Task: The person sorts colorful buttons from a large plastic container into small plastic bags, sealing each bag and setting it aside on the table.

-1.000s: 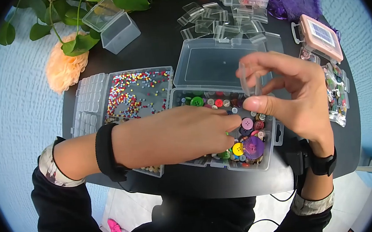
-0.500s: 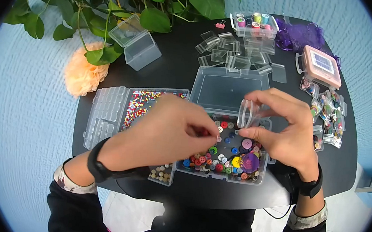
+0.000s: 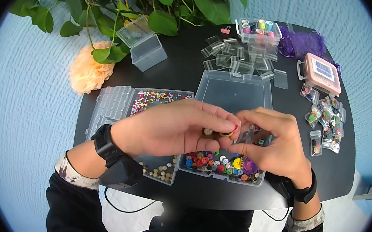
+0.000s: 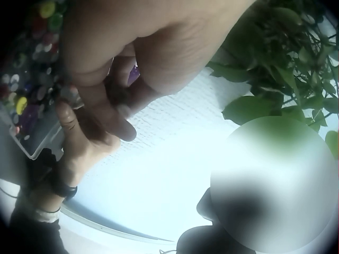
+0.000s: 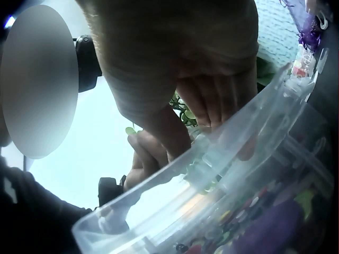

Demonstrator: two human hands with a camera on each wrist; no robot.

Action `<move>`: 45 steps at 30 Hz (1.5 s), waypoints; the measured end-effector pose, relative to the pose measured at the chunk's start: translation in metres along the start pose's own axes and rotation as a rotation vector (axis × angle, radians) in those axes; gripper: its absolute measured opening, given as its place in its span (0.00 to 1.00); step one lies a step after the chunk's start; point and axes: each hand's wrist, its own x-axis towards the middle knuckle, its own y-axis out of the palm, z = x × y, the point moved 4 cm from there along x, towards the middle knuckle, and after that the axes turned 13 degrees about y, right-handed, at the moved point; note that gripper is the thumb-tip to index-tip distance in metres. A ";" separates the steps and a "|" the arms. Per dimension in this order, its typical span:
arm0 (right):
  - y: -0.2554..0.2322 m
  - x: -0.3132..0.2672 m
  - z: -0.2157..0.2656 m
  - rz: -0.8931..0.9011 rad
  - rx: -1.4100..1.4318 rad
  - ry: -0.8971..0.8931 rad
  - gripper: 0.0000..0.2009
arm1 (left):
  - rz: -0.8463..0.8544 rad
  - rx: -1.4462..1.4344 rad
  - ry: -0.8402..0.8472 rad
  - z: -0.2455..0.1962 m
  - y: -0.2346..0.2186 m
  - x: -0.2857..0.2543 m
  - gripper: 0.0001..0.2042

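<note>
Buttons [image 3: 227, 134] in the left hand's [image 3: 165, 129] grip, beside a clear plastic piece [image 3: 246, 134] pinched by the right hand [image 3: 274, 143]; hands together mid-frame, likely above the open box [image 3: 232, 90] against drops.

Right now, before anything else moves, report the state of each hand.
Left hand: closed, holding small buttons at the fingertips.
Right hand: closed, pinching a small clear bag.
</note>
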 end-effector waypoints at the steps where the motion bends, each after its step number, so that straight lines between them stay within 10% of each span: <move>1: 0.000 0.000 0.000 0.002 0.001 0.004 0.21 | -0.024 -0.011 -0.005 0.002 -0.002 0.000 0.09; 13: 0.006 -0.001 -0.005 0.021 -0.030 0.057 0.20 | -0.203 1.127 0.251 -0.025 0.018 0.000 0.11; 45: 0.011 -0.002 -0.005 -0.012 0.057 -0.044 0.22 | -0.076 1.034 0.196 -0.026 0.011 0.006 0.09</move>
